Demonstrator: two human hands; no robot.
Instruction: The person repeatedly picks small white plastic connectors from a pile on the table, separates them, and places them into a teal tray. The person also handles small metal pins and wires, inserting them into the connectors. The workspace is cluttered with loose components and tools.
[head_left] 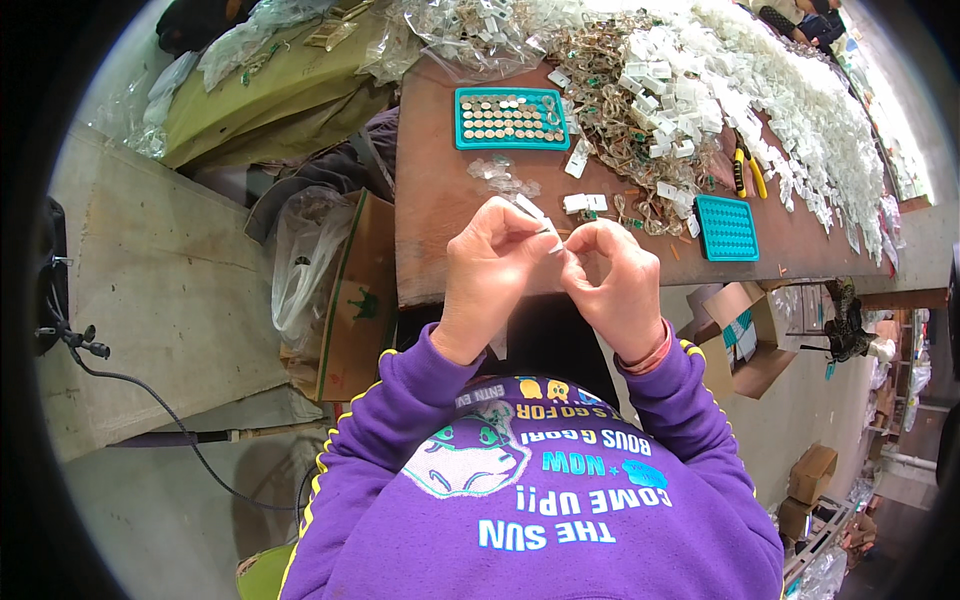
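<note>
Near the front edge of the brown table, both of my hands meet in a fingertip pinch. My left hand [497, 268] is closed on a small white plastic piece [530, 207], which sticks up past the fingers. Thumb and forefinger of my right hand [615, 280] press together against the left fingertips; whatever lies between them is too small to make out. Just beyond the hands lie several white plastic cases [585, 204] and a patch of clear plastic bits [503, 177]. Farther back stands a teal tray [460, 120] with rows of round silver button cells.
A tangle of thin wires [608, 125] and a large heap of clear and white plastic parts [790, 120] cover the far right. Yellow-and-black pliers [740, 172] and a second teal tray [728, 228] lie right. A cardboard box [357, 300] stands left of the table.
</note>
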